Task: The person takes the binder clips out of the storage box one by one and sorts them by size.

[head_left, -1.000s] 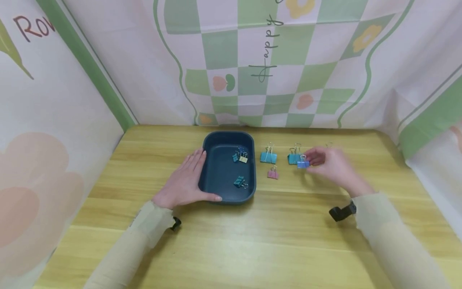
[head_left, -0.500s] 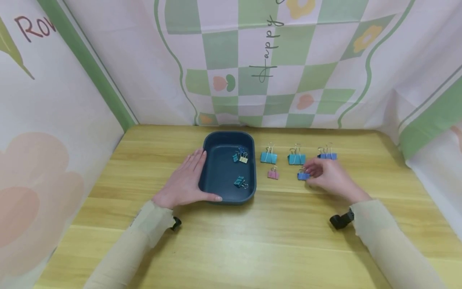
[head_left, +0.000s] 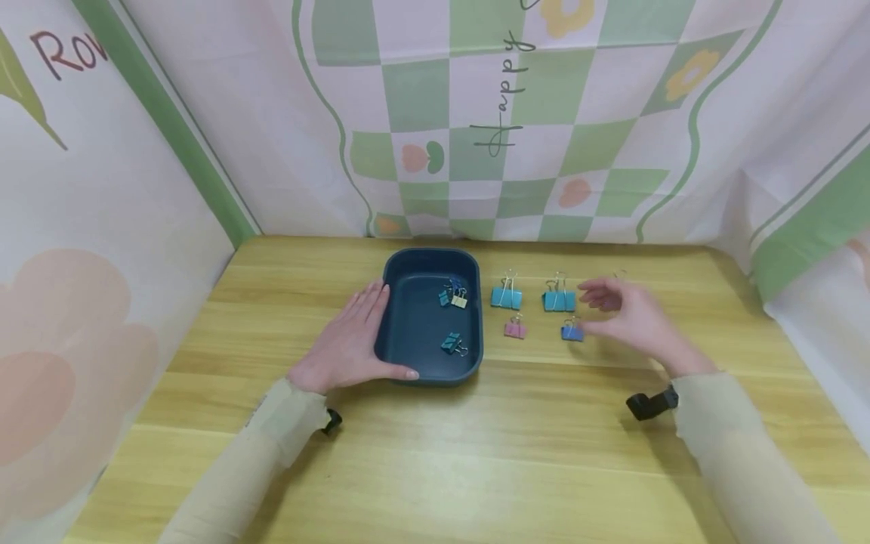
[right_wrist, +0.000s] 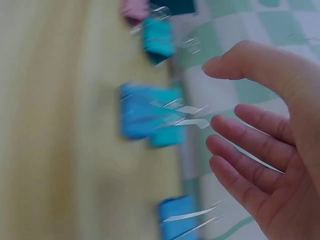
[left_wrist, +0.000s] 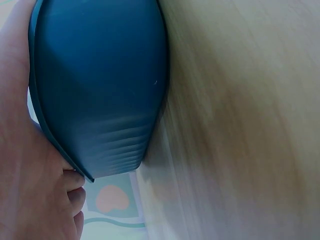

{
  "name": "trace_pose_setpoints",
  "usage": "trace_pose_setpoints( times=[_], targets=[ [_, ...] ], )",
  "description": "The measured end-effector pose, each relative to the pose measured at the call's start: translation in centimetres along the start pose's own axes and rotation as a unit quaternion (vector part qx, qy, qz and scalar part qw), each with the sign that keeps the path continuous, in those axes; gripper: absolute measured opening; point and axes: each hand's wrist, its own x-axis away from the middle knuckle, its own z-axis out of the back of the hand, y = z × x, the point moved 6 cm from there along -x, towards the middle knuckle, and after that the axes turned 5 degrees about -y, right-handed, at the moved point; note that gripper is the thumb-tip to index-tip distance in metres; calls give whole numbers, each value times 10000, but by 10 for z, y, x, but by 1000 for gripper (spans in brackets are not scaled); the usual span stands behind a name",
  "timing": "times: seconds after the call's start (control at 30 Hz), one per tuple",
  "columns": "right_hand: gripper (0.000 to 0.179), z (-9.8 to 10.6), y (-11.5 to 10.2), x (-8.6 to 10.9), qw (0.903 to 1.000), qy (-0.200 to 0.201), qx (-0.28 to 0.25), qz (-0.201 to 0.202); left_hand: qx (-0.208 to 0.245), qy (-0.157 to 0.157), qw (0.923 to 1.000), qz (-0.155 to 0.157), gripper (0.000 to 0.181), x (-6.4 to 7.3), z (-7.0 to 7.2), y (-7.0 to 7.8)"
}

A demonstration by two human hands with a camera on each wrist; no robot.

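My left hand (head_left: 343,344) rests along the left rim of a dark blue tray (head_left: 408,325), fingers straight on the side and thumb at the near corner. My right hand (head_left: 632,313) hovers with spread fingers and nothing between them. Just left of its thumb stands a small blue binder clip (head_left: 572,332). Behind that is a large teal binder clip (head_left: 559,300), with another teal binder clip (head_left: 507,298) nearer the tray and a small pink binder clip (head_left: 514,330) in front. A larger blue binder clip (right_wrist: 180,220) is mostly hidden behind the right hand in the head view.
Inside the tray lie a teal binder clip (head_left: 451,343), a pale yellow binder clip (head_left: 458,301) and others bunched beside it. The wooden table (head_left: 476,468) ends at a patterned curtain (head_left: 476,196) at the back, with more cloth on both sides.
My right hand lowered the small blue binder clip onto the table in front of the teal one, then let go and drew slightly right, fingers spreading. The left hand stayed put.
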Motion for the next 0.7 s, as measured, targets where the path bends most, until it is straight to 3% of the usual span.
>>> trace_pose_setpoints(
  times=[0.3, 0.47, 0.7],
  targets=[
    [59, 18, -65, -10, 9990, 154, 359, 222, 51, 24, 10000, 8, 146, 0, 0, 0],
    [59, 7, -95, -17, 9977, 47, 452, 499, 39, 18, 10000, -10, 145, 1, 1, 0],
    [63, -24, -126, -29, 9944, -338, 237, 976, 2, 9, 10000, 3, 145, 0, 0, 0]
  ],
)
